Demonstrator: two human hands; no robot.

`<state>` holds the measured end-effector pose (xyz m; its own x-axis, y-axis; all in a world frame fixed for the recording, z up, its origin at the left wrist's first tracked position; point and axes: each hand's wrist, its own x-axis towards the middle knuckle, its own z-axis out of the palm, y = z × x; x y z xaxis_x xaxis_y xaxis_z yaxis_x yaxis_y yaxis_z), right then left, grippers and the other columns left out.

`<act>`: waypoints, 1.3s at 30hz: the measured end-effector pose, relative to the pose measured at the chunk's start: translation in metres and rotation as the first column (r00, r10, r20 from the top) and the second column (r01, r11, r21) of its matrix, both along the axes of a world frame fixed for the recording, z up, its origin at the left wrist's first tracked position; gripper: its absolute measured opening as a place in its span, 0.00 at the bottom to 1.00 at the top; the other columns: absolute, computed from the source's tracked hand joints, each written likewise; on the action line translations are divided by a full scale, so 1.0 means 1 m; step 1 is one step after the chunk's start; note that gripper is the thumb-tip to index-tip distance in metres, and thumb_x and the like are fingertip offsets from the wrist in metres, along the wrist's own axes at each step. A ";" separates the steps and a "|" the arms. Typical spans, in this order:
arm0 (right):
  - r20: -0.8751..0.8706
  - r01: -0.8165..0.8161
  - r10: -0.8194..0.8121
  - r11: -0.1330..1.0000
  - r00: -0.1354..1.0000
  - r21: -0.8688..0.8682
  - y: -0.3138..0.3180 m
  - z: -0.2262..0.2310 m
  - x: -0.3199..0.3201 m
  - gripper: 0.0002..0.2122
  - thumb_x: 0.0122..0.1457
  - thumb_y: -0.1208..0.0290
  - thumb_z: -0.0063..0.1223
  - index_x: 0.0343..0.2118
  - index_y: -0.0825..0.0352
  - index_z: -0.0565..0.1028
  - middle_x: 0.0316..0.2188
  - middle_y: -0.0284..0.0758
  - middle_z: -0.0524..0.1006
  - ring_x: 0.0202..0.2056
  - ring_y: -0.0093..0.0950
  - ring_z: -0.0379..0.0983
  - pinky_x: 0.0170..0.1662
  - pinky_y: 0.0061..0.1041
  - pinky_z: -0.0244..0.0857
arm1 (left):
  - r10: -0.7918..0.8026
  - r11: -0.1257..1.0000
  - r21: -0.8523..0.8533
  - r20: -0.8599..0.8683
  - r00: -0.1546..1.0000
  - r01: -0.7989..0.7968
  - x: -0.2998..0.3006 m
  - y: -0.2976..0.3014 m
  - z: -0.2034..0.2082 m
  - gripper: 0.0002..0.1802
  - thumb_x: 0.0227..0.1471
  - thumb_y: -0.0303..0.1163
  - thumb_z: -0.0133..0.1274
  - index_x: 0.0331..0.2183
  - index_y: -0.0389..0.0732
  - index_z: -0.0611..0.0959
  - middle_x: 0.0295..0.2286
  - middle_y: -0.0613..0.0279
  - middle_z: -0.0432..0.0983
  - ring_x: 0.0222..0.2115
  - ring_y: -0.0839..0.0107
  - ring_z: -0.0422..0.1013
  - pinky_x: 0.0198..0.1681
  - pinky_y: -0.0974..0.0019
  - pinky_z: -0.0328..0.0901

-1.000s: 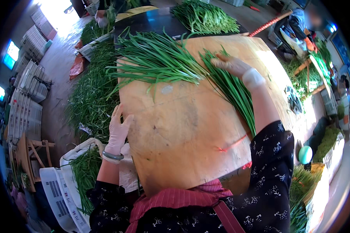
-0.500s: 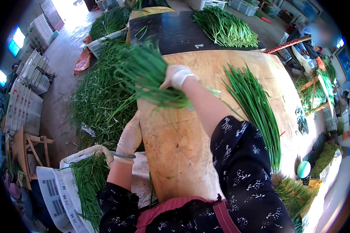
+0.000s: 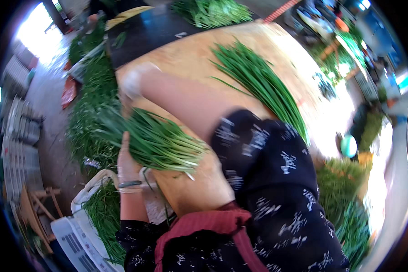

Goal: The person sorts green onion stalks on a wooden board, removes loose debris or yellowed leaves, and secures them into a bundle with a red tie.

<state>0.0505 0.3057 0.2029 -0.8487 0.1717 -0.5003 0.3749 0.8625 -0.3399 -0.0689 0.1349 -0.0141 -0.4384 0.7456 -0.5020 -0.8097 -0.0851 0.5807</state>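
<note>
A bunch of garlic chives [image 3: 163,144] lies across the left side of the wooden board [image 3: 190,186], its pale stem ends toward the right and its green leaves over the board's left edge. My left hand [image 3: 128,158], in a pale glove with a band at the wrist, grips the bunch from the near side; part of its fingers is behind the leaves. Just beyond the bunch is my right hand [image 3: 133,84], gloved and smeared by motion, with its fingers unclear. A second row of garlic chives [image 3: 263,86] rests on the board's right side.
A heap of loose greens [image 3: 88,122] borders the board's left edge. Near me on the left stands a white plastic crate [image 3: 79,242] with greens. More chives [image 3: 213,12] lie on the black tabletop [image 3: 145,38] at the back. Several stacked crates [image 3: 20,149] line the left wall.
My right hand has moved left and no longer clearly holds the bunch. The bunch has come down nearer to me, against my left hand. The whole view has shifted.
</note>
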 end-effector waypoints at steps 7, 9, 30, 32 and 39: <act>-0.430 0.433 -0.269 0.831 0.862 0.350 0.055 0.079 0.152 0.31 0.40 0.40 0.53 0.41 0.61 0.75 0.40 0.38 0.75 0.42 0.35 0.70 0.48 0.30 0.60 | -0.664 0.729 -0.298 -0.527 0.530 0.616 0.024 -0.006 0.080 0.25 0.50 0.44 0.50 0.47 0.39 0.71 0.44 0.58 0.70 0.42 0.61 0.68 0.47 0.58 0.63; -0.499 0.522 -0.279 0.723 0.820 0.452 0.050 0.102 0.170 0.31 0.40 0.39 0.53 0.41 0.61 0.74 0.40 0.38 0.75 0.42 0.35 0.70 0.48 0.30 0.60 | -0.387 0.912 0.018 -0.300 0.872 0.410 0.021 -0.001 0.049 0.26 0.50 0.44 0.50 0.47 0.39 0.70 0.44 0.58 0.69 0.42 0.61 0.68 0.47 0.57 0.63; -0.139 0.272 -0.315 0.927 0.939 -0.257 -0.050 -0.164 -0.059 0.39 0.31 0.46 0.63 0.43 0.75 0.69 0.37 0.50 0.74 0.41 0.38 0.71 0.45 0.29 0.63 | 0.074 0.985 0.151 0.087 0.993 -0.086 -0.002 -0.008 0.013 0.19 0.51 0.37 0.50 0.43 0.38 0.72 0.39 0.57 0.72 0.36 0.64 0.70 0.41 0.60 0.67; -0.237 0.232 -0.323 0.910 0.916 -0.343 -0.060 -0.172 -0.050 0.41 0.30 0.50 0.65 0.45 0.76 0.66 0.39 0.50 0.72 0.43 0.37 0.70 0.46 0.28 0.62 | 0.093 0.981 0.169 0.011 0.996 -0.094 0.000 -0.011 0.007 0.16 0.50 0.35 0.51 0.41 0.38 0.74 0.35 0.59 0.73 0.33 0.66 0.72 0.36 0.62 0.69; -0.507 -0.098 -0.626 0.569 0.592 -0.817 -0.071 -0.119 -0.003 0.35 0.36 0.69 0.68 0.48 0.73 0.63 0.41 0.42 0.71 0.43 0.29 0.67 0.45 0.26 0.64 | 0.099 0.952 0.306 -0.382 0.919 0.025 0.025 -0.005 0.096 0.20 0.43 0.28 0.56 0.41 0.36 0.73 0.35 0.60 0.73 0.34 0.70 0.71 0.37 0.68 0.68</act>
<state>0.0480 0.2342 0.0840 -0.9196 0.3620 0.1528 -0.1348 0.0745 -0.9881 -0.0437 0.1296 0.0822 -0.5818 0.8123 -0.0416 -0.5172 -0.3300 0.7897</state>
